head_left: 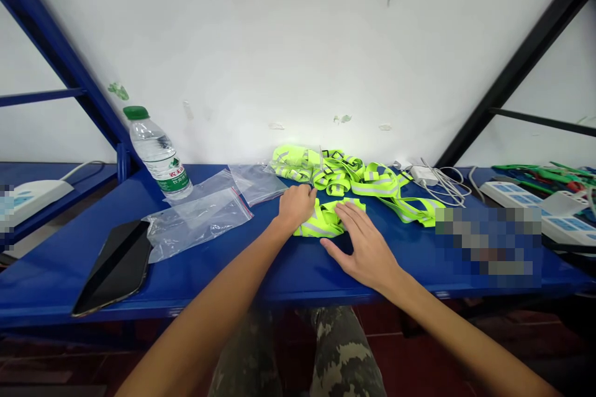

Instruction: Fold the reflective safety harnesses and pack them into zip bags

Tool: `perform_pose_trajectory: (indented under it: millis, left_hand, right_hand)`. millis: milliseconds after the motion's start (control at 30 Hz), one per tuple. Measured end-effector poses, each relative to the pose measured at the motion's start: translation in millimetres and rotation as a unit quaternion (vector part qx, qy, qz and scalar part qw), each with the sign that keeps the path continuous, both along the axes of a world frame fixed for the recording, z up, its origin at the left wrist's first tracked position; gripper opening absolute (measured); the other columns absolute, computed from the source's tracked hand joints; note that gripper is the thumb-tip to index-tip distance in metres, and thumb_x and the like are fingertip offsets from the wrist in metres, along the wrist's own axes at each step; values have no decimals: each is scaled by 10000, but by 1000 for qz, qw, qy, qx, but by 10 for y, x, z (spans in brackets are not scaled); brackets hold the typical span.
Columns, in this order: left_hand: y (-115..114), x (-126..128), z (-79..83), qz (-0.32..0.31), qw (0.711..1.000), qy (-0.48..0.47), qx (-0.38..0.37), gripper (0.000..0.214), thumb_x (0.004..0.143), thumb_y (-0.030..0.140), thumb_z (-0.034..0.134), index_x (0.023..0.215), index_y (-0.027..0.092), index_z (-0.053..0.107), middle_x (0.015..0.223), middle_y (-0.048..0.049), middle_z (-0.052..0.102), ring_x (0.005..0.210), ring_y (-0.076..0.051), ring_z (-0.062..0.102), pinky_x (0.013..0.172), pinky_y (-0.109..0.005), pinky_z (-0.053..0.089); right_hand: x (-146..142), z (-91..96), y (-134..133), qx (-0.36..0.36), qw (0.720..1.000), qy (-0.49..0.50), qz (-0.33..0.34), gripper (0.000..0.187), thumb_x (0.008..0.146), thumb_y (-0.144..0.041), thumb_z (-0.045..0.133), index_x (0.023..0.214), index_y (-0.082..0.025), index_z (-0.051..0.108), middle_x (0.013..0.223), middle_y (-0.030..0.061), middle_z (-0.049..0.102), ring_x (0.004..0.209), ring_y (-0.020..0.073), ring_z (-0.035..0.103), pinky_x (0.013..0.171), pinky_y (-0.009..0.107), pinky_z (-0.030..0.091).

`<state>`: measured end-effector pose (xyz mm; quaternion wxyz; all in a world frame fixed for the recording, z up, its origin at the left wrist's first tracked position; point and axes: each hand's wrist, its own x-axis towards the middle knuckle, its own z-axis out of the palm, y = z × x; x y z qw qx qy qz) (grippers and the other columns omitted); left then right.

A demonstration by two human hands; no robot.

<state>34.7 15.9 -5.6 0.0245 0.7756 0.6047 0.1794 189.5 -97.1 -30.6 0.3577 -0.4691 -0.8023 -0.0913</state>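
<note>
A folded bundle of fluorescent yellow-green reflective vest fabric (pixel 323 221) with silver-grey bands lay on the blue metal shelf top (pixel 223 279), directly between the person's hands. The left hand (pixel 295 206) rested at the bundle's upper left edge, its fingers curled downward against the fabric, though whether they gripped it could not be told. The right hand (pixel 365 248) lay open and relaxed, its spread fingers (pixel 349 214) touching the bundle's lower right side without grasping it. Just behind lay a loose heap of matching reflective straps (pixel 354 177), trailing rightward and touching the bundle. To the left were two clear plastic zip bags with red seals (pixel 198 223) and a smaller clear plastic bag (pixel 256 183), beside a water bottle with a green cap (pixel 156 152) standing upright near the wall, and a black smartphone (pixel 114 267) lying near the shelf's front edge. To the right sat a white power adapter (pixel 423 175) with tangled white cables, then a white power strip (pixel 512 195) and a pixelated patch (pixel 488 242) hiding part of the shelf. Below the shelf, the person's camouflage trousers (pixel 344 353) showed above a dark red floor
</note>
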Motion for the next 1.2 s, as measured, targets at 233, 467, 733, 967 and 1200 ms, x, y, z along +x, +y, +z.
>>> perform_pose_trajectory:
  millis: [233,467,733,967,1200]
  left_hand:
    - [-61,0,3,-39,998,-30,37,595,1011,500,208,919,185,706,907,-130,735,868,-239,686,732,-307,421]
    - [-152,6,48,-77,994,-36,62,643,1010,518,180,784,193,686,837,-96,724,815,-216,673,703,-296,406]
    - [-447,-2,18,-166,977,46,125,520,961,557,331,1189,154,569,1060,-116,649,931,-246,604,791,-342,447]
    - [-412,-110,-39,-243,953,119,134,929,823,789,333,1510,166,297,1168,-163,571,983,-291,540,852,-395,435]
    - [-446,-97,-28,-267,949,117,123,791,818,759,420,1462,301,392,1152,-130,557,964,-280,550,818,-381,457]
  right_hand:
    - [39,50,413,-121,988,-33,87,1017,740,-666,670,1522,-173,247,1511,194,390,1438,347,307,1166,573,284]
    - [209,-40,534,-82,990,-77,90,808,850,-565,610,1469,-126,334,1493,218,409,1431,336,328,1149,536,338]
    - [209,-21,601,-83,986,-104,100,566,912,-320,534,1418,-101,404,1417,209,511,1358,299,450,1115,508,387]
    - [441,4,654,-230,948,138,170,900,698,-359,782,1478,-187,366,1507,163,421,1391,309,409,1146,507,338]
    - [571,111,736,-361,825,373,224,609,769,-457,742,1317,-257,568,1421,107,544,1354,256,467,1130,473,364]
